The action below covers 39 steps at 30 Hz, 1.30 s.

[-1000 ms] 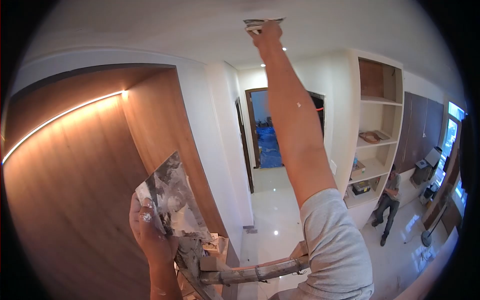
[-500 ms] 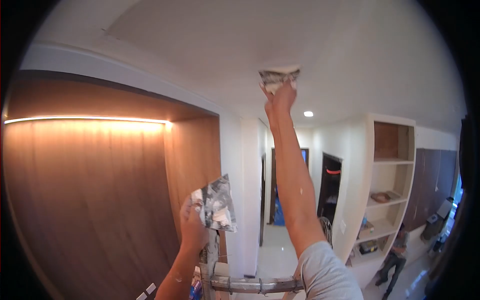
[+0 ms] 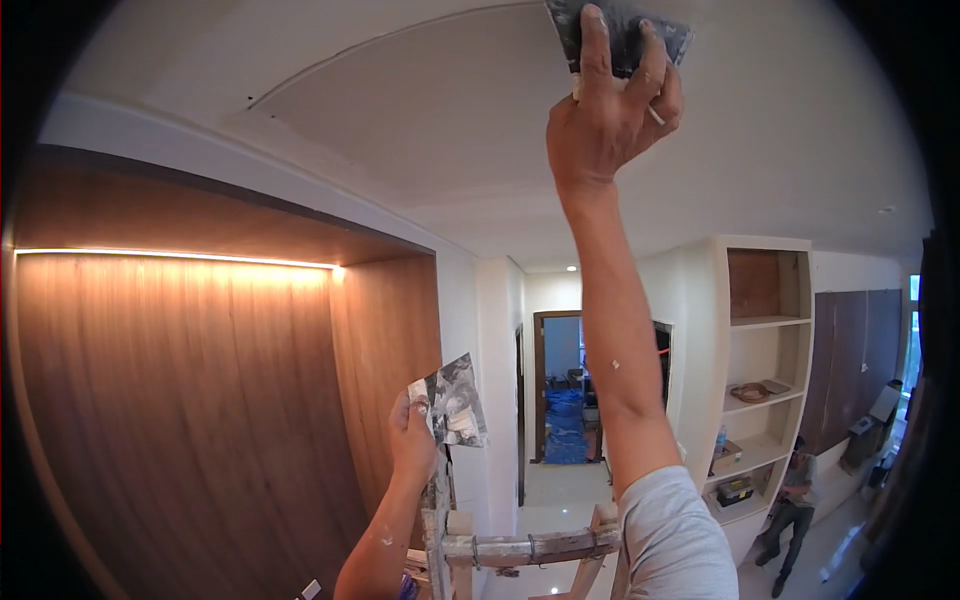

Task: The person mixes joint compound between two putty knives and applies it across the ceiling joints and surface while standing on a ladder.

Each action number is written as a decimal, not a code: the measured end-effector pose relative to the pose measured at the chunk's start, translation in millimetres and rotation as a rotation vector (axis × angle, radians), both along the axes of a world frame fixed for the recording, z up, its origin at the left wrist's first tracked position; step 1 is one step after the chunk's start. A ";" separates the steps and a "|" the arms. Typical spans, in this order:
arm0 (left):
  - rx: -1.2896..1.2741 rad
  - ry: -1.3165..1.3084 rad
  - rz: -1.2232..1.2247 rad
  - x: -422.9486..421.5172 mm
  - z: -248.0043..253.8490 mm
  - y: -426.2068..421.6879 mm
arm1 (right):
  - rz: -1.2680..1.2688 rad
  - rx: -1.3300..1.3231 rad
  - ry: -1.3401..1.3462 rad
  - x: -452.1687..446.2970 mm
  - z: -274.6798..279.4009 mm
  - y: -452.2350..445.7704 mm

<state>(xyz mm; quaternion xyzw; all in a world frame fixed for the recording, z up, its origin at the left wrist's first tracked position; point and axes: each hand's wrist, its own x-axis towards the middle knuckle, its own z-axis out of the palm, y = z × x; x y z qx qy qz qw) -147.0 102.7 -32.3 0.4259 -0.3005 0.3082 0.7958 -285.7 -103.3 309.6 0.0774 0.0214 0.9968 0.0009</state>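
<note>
My right hand (image 3: 615,115) is raised overhead with the fingers spread along the back of a dark, wide putty knife (image 3: 618,42). That blade lies against the white ceiling (image 3: 430,130), close to a thin curved line in its surface. Lower down, my left hand (image 3: 412,435) grips a second putty knife (image 3: 458,402) by its near edge. White filler is smeared and heaped on this metal blade, which is held in front of the wooden panel's edge. The handles of both tools are mostly hidden by my hands.
Below my arms stands a paint-spattered wooden ladder (image 3: 530,548). A wood-lined niche (image 3: 190,400) with a light strip fills the left. At right are white shelves (image 3: 765,410) with several items, and a person (image 3: 795,510) on the floor. A doorway (image 3: 565,390) lies ahead.
My right hand has swept the putty knife along the ceiling, up in view and nearer to me. The left hand with its loaded blade has shifted slightly right. The view has tilted a little.
</note>
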 end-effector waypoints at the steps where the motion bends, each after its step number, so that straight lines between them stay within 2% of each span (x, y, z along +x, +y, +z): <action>1: 0.004 0.004 0.002 -0.5 1.8 -0.3 | -0.028 0.015 0.010 0.6 9.1 -3.6; 6: 0.041 -0.014 0.061 6.4 0.4 2.2 | -0.119 0.130 0.112 14.6 43.3 -7.4; 9: 0.086 -0.017 0.110 2.6 1.5 2.7 | -0.094 -0.011 0.111 56.0 51.1 -18.4; 12: 0.052 -0.011 0.052 4.2 -1.5 4.6 | -0.109 0.041 0.282 84.2 24.5 -27.5; 15: -0.013 0.013 -0.058 -0.8 3.5 -0.4 | -0.059 0.016 0.338 68.3 -3.9 -29.5; 17: -0.047 0.006 -0.096 -0.9 2.9 -0.2 | -0.132 0.036 0.245 44.9 -1.4 -27.4; 21: 0.040 -0.024 0.025 -1.3 -0.3 2.2 | -0.204 0.013 0.135 9.5 19.7 -1.1; 22: 0.040 -0.031 0.028 -0.7 1.5 1.5 | -0.235 0.101 0.146 14.1 26.4 6.4; 25: 0.056 -0.053 0.054 1.9 0.2 1.7 | -0.169 -0.045 0.166 60.5 44.7 5.2; 29: 0.059 -0.042 0.070 14.2 -5.5 3.6 | -0.147 -0.073 0.308 93.2 17.6 0.4; 31: 0.007 -0.020 -0.016 9.6 -3.9 1.3 | -0.116 -0.072 0.317 89.2 3.3 6.9; 34: -0.038 -0.015 -0.071 2.5 0.1 -2.3 | -0.162 -0.164 0.095 46.1 14.9 38.1; 37: -0.030 -0.023 -0.075 -0.1 -0.8 -1.9 | -0.194 -0.053 0.050 35.2 48.1 59.0; 39: -0.004 -0.036 -0.033 -0.8 -1.9 0.6 | -0.202 -0.106 0.032 51.4 57.2 62.1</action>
